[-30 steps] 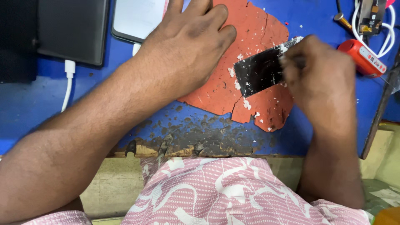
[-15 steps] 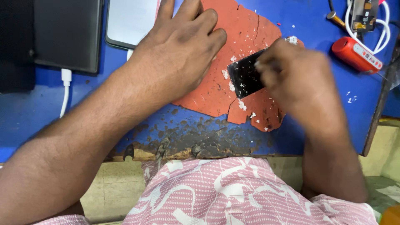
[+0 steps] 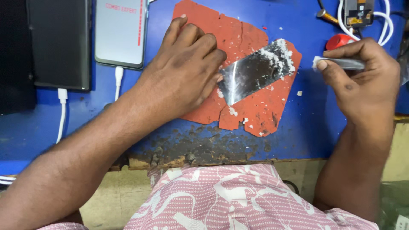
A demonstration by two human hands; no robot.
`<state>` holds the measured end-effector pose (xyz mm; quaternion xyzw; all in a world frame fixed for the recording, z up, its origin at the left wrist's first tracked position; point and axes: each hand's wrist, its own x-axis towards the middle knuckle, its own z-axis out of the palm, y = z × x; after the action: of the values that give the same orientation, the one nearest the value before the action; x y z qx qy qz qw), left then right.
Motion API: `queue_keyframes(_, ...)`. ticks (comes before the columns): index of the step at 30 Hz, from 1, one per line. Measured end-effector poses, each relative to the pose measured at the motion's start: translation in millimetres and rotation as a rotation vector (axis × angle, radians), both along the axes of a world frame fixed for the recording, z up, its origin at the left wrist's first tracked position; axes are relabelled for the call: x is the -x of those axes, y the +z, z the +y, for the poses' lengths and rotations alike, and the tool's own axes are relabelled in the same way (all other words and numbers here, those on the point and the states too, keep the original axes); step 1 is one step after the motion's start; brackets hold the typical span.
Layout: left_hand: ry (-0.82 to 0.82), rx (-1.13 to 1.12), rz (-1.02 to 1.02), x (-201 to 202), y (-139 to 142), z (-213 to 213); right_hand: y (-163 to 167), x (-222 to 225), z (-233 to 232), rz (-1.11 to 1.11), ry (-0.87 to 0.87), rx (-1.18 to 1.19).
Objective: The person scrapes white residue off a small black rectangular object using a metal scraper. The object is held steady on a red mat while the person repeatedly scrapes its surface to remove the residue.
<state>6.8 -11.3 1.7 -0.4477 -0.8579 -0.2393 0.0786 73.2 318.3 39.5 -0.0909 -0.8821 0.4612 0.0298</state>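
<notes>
A shiny dark phone screen panel [image 3: 251, 76] lies tilted on a torn red mat [image 3: 238, 38]. White crumbs of glue are piled on the panel's far right end. My left hand [image 3: 183, 72] presses flat on the mat with its fingertips against the panel's left end. My right hand [image 3: 362, 81] is off to the right of the panel, pinching a thin metal scraper blade [image 3: 341, 63] with white residue at its tip.
A white phone [image 3: 121, 32] and a dark phone [image 3: 61, 42] lie at the back left on the blue bench [image 3: 315, 123], each with a white cable [image 3: 61, 115]. A red-capped tube [image 3: 341, 41], a small circuit part [image 3: 358, 12] and white wires sit at the back right. The bench's front edge is worn.
My right hand has lifted off the panel and drawn to the right with the scraper, uncovering the panel and the white crumbs. My left hand stays on the panel's left end.
</notes>
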Motion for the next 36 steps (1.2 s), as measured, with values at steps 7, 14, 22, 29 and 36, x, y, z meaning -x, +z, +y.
queue_keyframes(7,-0.050,-0.014,0.078,-2,-1,43,-2,-10,1,0.126,0.071,-0.047)
queue_keyframes(14,-0.022,-0.013,0.001,13,3,107,-13,-18,13,0.305,0.108,-0.139)
queue_keyframes(22,0.100,0.030,0.036,-11,6,140,-20,-27,24,0.351,0.172,-0.276)
queue_keyframes(29,0.183,0.071,-0.131,-17,25,153,-12,-31,22,0.370,0.161,-0.259)
queue_keyframes(36,0.240,-0.068,-0.511,-2,31,151,-12,-33,23,0.389,0.160,-0.245)
